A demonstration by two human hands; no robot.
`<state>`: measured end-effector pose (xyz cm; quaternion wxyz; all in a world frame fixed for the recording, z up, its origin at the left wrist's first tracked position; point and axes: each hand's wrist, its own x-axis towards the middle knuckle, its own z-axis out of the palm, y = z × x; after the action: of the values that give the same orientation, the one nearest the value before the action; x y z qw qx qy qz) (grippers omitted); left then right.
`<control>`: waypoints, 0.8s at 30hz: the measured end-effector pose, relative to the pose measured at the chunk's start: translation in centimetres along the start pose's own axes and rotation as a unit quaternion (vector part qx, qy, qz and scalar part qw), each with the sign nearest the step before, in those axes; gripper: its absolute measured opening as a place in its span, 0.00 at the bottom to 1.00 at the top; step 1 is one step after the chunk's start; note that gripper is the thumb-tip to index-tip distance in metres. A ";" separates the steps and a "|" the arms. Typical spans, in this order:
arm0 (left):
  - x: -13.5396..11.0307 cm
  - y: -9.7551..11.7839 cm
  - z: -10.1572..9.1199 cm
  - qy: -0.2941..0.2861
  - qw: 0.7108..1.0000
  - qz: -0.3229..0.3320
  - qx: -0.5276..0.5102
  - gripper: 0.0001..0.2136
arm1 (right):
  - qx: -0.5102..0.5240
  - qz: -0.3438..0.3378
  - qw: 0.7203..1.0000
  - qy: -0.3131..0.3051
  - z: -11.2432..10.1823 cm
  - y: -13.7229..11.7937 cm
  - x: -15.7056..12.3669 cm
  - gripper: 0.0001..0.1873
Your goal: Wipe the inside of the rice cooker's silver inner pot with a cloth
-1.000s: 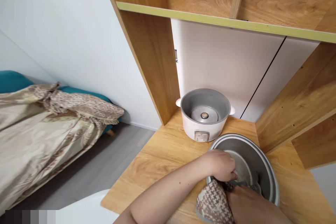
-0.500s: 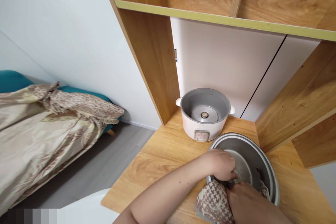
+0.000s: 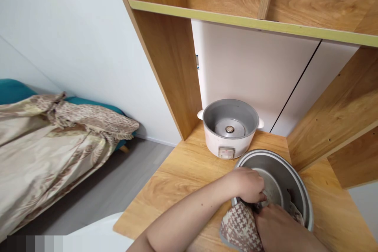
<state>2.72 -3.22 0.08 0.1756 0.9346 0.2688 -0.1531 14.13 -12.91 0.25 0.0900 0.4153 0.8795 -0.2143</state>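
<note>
A wide grey metal pot [image 3: 305, 189] with a double rim stands on the wooden top in front of me. My left hand [image 3: 251, 184] is closed over its near left rim, fingers curled downward; a small dark thing shows beneath them. Close beside it, my right hand [image 3: 273, 220] is also closed, its fingers against a brown-and-white houndstooth cloth piece [image 3: 240, 224] with a grey edge that hangs over the rim. More patterned cloth [image 3: 296, 213] lies inside the pot, partly hidden by my right hand. The fingertips of both hands are mostly hidden.
Behind the pot stands a white rice cooker body [image 3: 212, 141], lidless, its heating plate showing. Wooden side panels [image 3: 168, 67] and a yellow-edged shelf [image 3: 251, 19] frame the wooden top [image 3: 159, 189]. A cloth-covered teal sofa [image 3: 73, 138] is at left; something white and rounded [image 3: 97, 228] sits below.
Hardly anything differs. Both hands keep their place at the pot's rim, and the cloth inside the pot has shifted slightly.
</note>
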 end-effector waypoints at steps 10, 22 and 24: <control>0.0 -0.1 0.1 0.009 1.000 0.002 0.003 0.22 | -0.061 0.079 0.994 -0.046 0.9 0.0 0.2 0.13; 0.0 -0.1 -0.1 0.005 1.000 0.000 0.005 0.22 | -0.023 0.045 0.998 -0.037 1.1 0.2 0.1 0.09; 0.0 0.0 -0.1 0.007 1.000 -0.001 0.005 0.22 | 0.019 0.019 0.999 -0.021 0.9 0.3 -0.1 0.07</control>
<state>2.67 -3.17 0.14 0.1691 0.9363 0.2701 -0.1475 14.40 -13.18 -0.61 0.1048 0.4288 0.8652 -0.2379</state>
